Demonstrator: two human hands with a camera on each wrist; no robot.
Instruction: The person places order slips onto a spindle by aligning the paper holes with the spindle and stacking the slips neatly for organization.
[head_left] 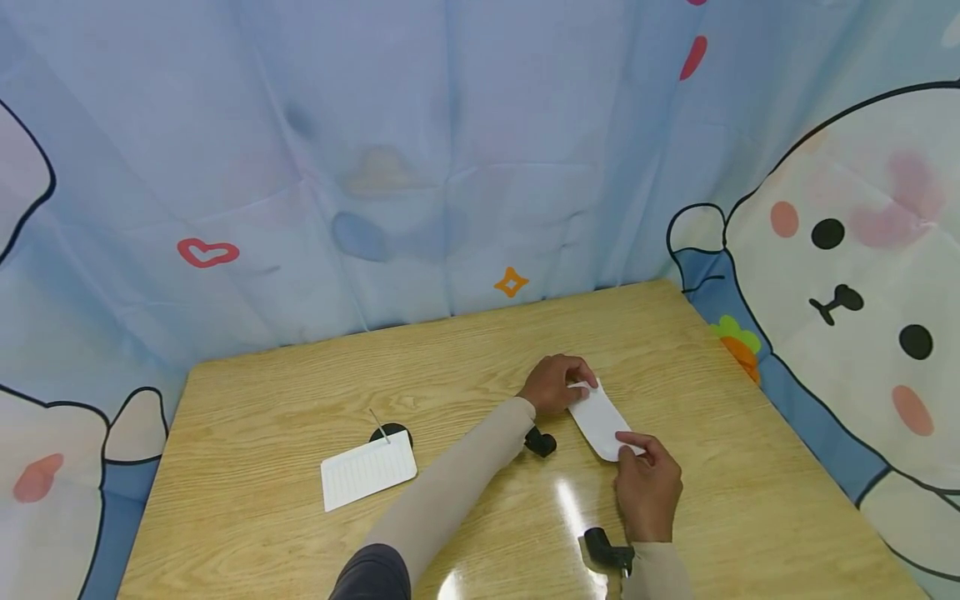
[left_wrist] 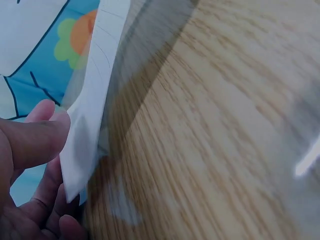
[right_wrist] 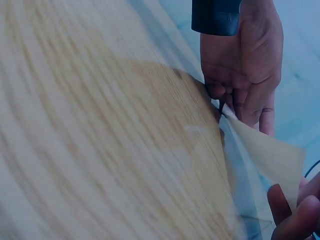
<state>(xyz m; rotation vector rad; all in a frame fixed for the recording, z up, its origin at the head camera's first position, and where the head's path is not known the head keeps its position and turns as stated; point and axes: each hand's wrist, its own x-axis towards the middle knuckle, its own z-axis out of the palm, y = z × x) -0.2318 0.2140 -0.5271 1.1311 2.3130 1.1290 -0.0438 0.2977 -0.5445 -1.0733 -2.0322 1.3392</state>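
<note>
A narrow piece of white paper [head_left: 600, 423] is stretched between the two hands, lifted off the table. My left hand [head_left: 553, 385] pinches its far end between thumb and fingers. At the near end, my right hand [head_left: 651, 487] pinches the other edge. Faint curved lines show on the paper [left_wrist: 95, 75] in the left wrist view, where the end by the left thumb is bent. In the right wrist view the paper [right_wrist: 272, 155] spans from the left hand [right_wrist: 245, 70] above to the right fingers [right_wrist: 300, 215] below.
On the left of the wooden table [head_left: 255, 433] lies a white lined card or pad [head_left: 367, 475]. It partly covers a black round object [head_left: 406, 431], and a thin stick [head_left: 379, 423] rises beside it. A printed curtain [head_left: 420, 167] hangs behind the table.
</note>
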